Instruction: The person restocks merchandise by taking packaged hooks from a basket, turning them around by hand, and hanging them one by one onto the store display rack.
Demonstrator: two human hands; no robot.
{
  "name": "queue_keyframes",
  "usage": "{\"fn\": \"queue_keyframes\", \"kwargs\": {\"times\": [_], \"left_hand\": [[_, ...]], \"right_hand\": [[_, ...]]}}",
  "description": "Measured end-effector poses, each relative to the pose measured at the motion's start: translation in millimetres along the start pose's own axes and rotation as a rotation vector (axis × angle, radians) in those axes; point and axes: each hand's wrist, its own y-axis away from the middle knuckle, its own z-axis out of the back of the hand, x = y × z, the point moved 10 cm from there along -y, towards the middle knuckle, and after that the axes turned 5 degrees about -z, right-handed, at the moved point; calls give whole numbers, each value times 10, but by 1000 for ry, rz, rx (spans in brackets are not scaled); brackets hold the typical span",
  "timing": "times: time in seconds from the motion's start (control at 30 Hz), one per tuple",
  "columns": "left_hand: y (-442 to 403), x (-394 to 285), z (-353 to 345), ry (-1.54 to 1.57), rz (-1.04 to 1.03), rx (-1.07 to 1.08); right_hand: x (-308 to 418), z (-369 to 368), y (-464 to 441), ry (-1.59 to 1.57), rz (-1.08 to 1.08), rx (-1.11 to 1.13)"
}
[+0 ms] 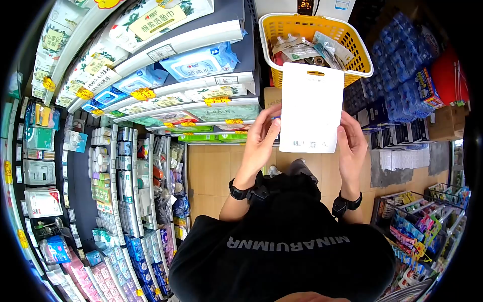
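Note:
A white hang-tag package card (312,108) is held up in front of my body, its plain back toward me. It has a hanger slot near the top and a barcode with small marks along the bottom edge. My left hand (264,135) grips its left edge, thumb toward me. On the opposite edge my right hand (351,141) is closed, thumb against the lower right side. What the card carries on its far side is hidden. Just beyond it stands a yellow basket (322,21) with a white rim, containing several small packaged goods (302,49).
Shelves of wipes packs (201,60) and tissue packs run along the upper left. Hanging and boxed goods line the left shelves (126,166). Bundled water bottles (402,60) and cardboard boxes (448,123) stand on the right. A wire rack (422,221) is at lower right.

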Motion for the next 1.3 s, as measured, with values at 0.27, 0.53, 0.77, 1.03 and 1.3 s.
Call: {"fn": "queue_keyframes", "kwargs": {"times": [0.27,0.53,0.77,1.03,1.3], "left_hand": [[256,476,-244,269,353,184],[243,407,-357,349,257,232],[196,303,-316,201,173,198],[230,246,-159,-62,124,17],[252,82,74,-242,11,-14]], "right_hand": [[-174,-190,35,-67,-132,119],[-69,-322,50,176,13,132],[122,-565,172,180,54,289],[0,-589,264,35,-40,280],[4,-458,224,-46,-29,166]]}}
